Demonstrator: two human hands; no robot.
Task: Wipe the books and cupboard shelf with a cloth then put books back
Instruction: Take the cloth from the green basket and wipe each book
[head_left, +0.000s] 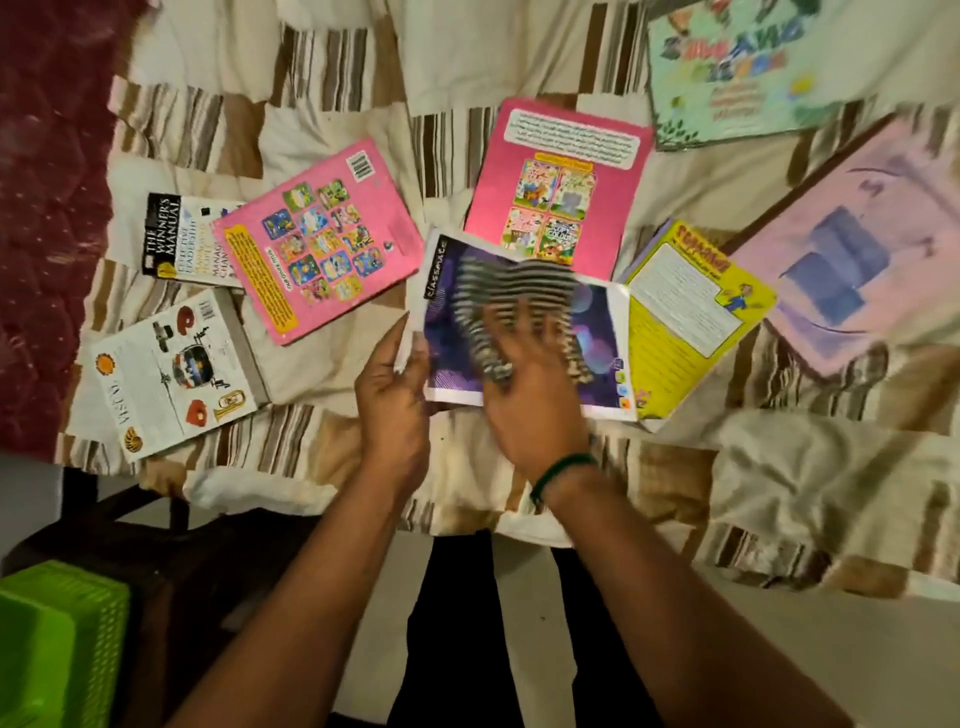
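The notebook lies on the bed, in the middle of the view. The left hand has a closed grip on its 9 o'clock edge, thumb on top. The right hand looks flat, fingers spread, pressing the cloth onto the cover. It is blurry, so this may be a loose hold instead. The notebook looks thin, light and bendy, and its cover looks shiny, so it could slide. Holding one edge is a good way to pin it. The cloth is soft and floppy. A pink book lies at 10 o'clock, a yellow book at 3 o'clock.
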